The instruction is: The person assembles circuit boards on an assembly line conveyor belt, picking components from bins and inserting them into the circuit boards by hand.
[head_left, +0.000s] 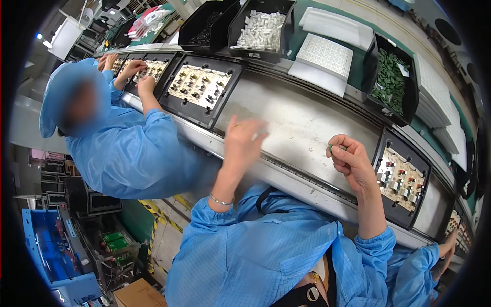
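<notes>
My right hand is raised over the line's front rail, its fingers pinched on a small green component that shows only in part. My left hand, with a ring on a finger and a bangle at the wrist, hovers over the bare grey conveyor bed. Motion smears its fingers, so whether they hold anything is unclear. To the left of it sits a black carrier frame with a populated circuit board. Another populated board in a black frame lies just right of my right hand.
Behind the conveyor stand a black bin of green components, a black bin of white cylindrical parts and a darker bin. White perforated trays lie between. A co-worker in blue works at left; another person's sleeve shows at right.
</notes>
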{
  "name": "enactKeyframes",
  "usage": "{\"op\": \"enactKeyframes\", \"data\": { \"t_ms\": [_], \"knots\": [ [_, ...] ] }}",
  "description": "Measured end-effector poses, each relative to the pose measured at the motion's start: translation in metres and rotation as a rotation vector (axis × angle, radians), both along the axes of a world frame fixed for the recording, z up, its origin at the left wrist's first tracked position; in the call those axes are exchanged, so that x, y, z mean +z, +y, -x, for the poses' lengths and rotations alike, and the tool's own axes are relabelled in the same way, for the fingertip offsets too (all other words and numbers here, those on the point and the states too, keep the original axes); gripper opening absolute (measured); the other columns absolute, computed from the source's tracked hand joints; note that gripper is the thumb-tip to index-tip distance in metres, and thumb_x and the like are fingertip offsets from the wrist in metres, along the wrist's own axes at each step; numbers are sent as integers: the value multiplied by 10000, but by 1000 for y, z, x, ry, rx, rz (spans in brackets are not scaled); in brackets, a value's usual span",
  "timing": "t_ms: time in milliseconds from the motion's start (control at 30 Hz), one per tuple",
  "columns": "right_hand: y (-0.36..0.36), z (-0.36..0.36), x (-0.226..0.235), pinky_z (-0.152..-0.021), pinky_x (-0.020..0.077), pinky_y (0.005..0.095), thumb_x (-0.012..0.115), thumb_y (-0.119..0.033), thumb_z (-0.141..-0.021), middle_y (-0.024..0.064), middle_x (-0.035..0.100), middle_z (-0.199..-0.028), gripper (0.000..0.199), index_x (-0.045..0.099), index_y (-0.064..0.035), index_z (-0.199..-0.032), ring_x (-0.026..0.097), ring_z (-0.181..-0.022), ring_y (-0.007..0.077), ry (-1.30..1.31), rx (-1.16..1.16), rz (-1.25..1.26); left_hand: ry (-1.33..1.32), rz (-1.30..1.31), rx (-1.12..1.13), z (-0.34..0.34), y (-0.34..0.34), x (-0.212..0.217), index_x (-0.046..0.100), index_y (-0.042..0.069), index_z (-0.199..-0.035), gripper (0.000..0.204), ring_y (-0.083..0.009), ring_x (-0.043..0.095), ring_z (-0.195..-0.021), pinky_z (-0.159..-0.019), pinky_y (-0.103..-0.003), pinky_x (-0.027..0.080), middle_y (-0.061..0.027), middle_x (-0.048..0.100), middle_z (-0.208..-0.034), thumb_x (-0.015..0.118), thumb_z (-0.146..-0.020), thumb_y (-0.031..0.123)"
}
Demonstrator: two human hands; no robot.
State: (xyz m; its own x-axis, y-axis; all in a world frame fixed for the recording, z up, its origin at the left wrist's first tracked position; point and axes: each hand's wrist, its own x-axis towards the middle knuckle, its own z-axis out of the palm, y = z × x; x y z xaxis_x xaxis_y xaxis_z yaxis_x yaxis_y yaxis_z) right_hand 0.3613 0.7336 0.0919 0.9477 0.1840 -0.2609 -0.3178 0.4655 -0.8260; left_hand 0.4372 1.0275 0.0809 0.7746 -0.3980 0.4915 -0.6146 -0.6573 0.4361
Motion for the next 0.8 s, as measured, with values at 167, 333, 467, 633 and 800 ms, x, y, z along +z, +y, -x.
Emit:
{"op": "enactKeyframes", "data": {
  "t_ms": [167, 333, 467, 633, 800],
  "knots": [
    [6, 1, 7, -462, 235, 156, 749, -83, -888, 36, 671, -864, 209, 648, -47, -1067, 393, -570, -16, -42, -22, 124, 82, -152, 363, -16, 45, -7, 702, 70, -1058, 241, -321, 679, -1013, -1132, -539, 380, -117, 728, -1028, 767, -826, 80],
    [12, 3, 10, -474, 263, 162, 746, -55, -869, 25, 710, -874, 215, 672, -43, -1070, 421, -579, -14, -68, -26, 279, 120, -129, 343, -18, 54, -6, 704, 50, -1049, 238, -331, 678, -984, -1074, -499, 426, -130, 721, -994, 768, -821, 75],
    [22, 3, 21, -543, 341, 171, 745, -57, -876, 24, 729, -900, 202, 713, -26, -1073, 514, -659, 2, -88, -29, 391, 253, -9, 379, -12, 47, 16, 725, 28, -1035, 238, -310, 690, -912, -880, -412, 534, -139, 715, -966, 779, -806, 70],
    [47, -8, 33, -714, 471, 202, 721, -10, -889, 31, 720, -907, 186, 726, 6, -1074, 625, -815, 62, -144, -62, 474, 252, 47, 238, -2, 51, 36, 744, 3, -1038, 255, -237, 693, -825, -759, -333, 543, -132, 722, -919, 784, -786, 22],
    [100, -36, 80, -781, 496, 226, 718, 17, -889, 24, 700, -891, 183, 722, 27, -1071, 632, -849, 80, -132, -68, 552, 393, 84, -24, -3, 70, 81, 744, 8, -1020, 254, -238, 695, -823, -746, -330, 544, -130, 728, -927, 789, -770, 16]
  ]
}}
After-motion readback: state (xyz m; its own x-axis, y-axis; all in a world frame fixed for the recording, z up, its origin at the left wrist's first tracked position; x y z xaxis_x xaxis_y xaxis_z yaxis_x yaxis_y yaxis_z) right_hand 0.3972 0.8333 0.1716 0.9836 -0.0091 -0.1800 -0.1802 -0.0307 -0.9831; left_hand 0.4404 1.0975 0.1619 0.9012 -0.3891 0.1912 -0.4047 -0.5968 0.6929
